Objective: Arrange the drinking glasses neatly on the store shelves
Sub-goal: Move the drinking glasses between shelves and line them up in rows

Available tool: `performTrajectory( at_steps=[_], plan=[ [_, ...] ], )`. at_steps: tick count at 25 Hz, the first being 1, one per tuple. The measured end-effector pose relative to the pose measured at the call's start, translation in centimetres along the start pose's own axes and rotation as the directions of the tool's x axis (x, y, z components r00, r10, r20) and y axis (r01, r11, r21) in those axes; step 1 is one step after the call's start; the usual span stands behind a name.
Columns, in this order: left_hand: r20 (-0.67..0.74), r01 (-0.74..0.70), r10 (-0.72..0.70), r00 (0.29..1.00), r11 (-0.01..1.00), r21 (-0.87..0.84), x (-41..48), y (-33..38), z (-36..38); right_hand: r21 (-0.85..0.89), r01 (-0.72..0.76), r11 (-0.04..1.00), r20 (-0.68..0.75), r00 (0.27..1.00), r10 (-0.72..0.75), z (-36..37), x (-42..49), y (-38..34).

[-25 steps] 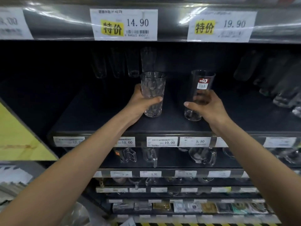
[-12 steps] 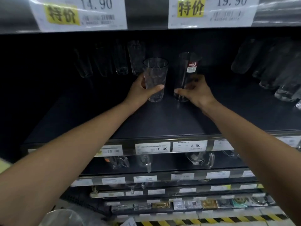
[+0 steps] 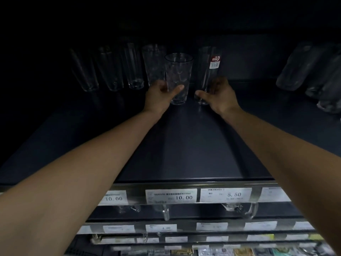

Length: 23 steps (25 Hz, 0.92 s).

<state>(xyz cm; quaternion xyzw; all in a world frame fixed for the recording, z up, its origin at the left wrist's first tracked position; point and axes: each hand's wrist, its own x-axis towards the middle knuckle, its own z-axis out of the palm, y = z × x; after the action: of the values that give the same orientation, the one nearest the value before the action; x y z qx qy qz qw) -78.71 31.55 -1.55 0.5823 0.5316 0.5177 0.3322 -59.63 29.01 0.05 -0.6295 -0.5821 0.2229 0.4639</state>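
Deep inside a dark shelf [image 3: 193, 145], my left hand [image 3: 158, 97] grips a clear dimpled glass [image 3: 178, 74] around its lower half, thumb across the front. My right hand [image 3: 219, 97] holds a taller plain glass [image 3: 208, 71] with a red and white label near its rim, fingers curled round its base. Both glasses stand upright, side by side, at the back of the shelf. A row of several tall clear glasses [image 3: 110, 71] stands just left of them along the back wall.
More glasses [image 3: 313, 78] lie tilted at the far right of the shelf. Price tags [image 3: 171, 196] run along the front rail. Lower shelves hold glass mugs [image 3: 239, 209] and small packaged goods [image 3: 239, 251].
Both hands have pushed their glasses farther back on the shelf, next to the rear row. The camera has dipped, so the upper price signs are gone from view.
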Motion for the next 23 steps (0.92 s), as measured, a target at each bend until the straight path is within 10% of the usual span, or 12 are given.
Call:
performTrajectory(
  at_steps=[23],
  plan=[
    [-0.159,-0.088,0.119,0.980,0.978,0.188,6.1,-1.2,3.2,-0.056,-0.039,0.998,-0.130,0.991,0.032,2.9,6.6,1.1]
  ],
)
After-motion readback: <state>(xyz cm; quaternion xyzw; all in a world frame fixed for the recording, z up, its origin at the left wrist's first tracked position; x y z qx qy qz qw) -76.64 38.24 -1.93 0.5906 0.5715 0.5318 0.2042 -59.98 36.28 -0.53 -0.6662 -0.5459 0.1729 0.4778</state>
